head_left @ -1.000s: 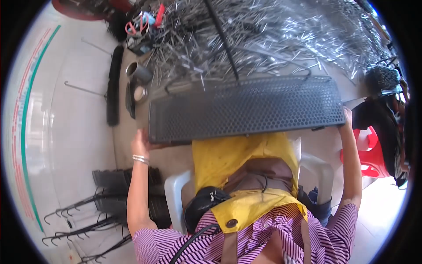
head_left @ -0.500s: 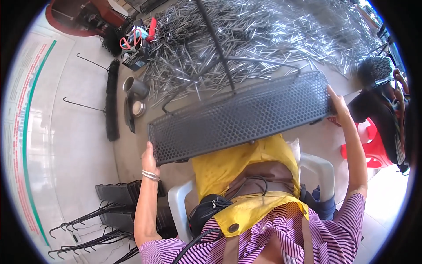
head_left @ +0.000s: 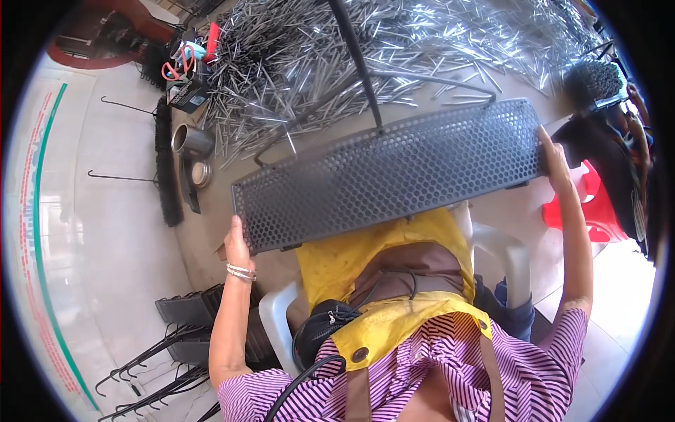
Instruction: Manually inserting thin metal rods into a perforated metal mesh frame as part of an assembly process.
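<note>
A long dark panel full of round holes (head_left: 387, 176) is held up in front of me, tilted with its right end higher. Bent black rods (head_left: 355, 60) run from its far edge. My left hand (head_left: 238, 243) grips the panel's left end, thumb along the edge. At the right end my right hand (head_left: 554, 158) is wrapped round the edge, its fingers partly hidden behind the panel. Below the panel, a yellow apron (head_left: 327, 271) covers my lap.
Many thin shiny metal rods (head_left: 457, 35) lie heaped on the floor beyond. To the left are a metal cup (head_left: 191, 141), a round tin (head_left: 201, 174), a black box (head_left: 188, 93) with scissors (head_left: 179, 63), and stacked similar panels (head_left: 184, 309). A red stool (head_left: 583, 211) stands at right.
The panel has shifted slightly upward and to the right, with both hands still at its ends. The surroundings have slid left in view as my head turned.
</note>
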The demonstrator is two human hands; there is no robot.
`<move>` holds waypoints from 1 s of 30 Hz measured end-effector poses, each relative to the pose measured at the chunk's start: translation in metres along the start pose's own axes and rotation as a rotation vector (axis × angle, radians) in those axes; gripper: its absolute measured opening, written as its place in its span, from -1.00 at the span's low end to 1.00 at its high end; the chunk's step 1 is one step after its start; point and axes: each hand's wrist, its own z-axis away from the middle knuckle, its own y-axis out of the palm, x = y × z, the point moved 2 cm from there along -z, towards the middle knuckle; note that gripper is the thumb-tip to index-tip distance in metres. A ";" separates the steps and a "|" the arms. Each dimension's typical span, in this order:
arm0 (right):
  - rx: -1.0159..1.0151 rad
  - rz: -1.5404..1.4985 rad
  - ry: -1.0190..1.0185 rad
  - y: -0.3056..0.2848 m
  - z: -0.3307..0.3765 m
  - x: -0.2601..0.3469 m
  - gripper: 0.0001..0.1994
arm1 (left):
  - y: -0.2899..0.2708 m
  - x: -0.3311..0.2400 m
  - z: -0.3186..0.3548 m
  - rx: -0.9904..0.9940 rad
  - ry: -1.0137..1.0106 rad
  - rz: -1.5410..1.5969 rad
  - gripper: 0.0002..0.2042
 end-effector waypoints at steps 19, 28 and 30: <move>-0.154 -0.452 0.347 0.009 -0.007 0.042 -0.59 | -0.003 0.005 -0.007 -0.009 0.030 -0.010 -0.53; -0.137 -0.618 0.246 0.009 0.004 0.067 -0.48 | 0.010 -0.006 0.007 0.020 -0.025 0.041 -0.52; -0.124 -0.446 -0.059 0.010 -0.005 0.044 -0.50 | 0.012 -0.005 0.002 0.021 -0.007 0.038 -0.52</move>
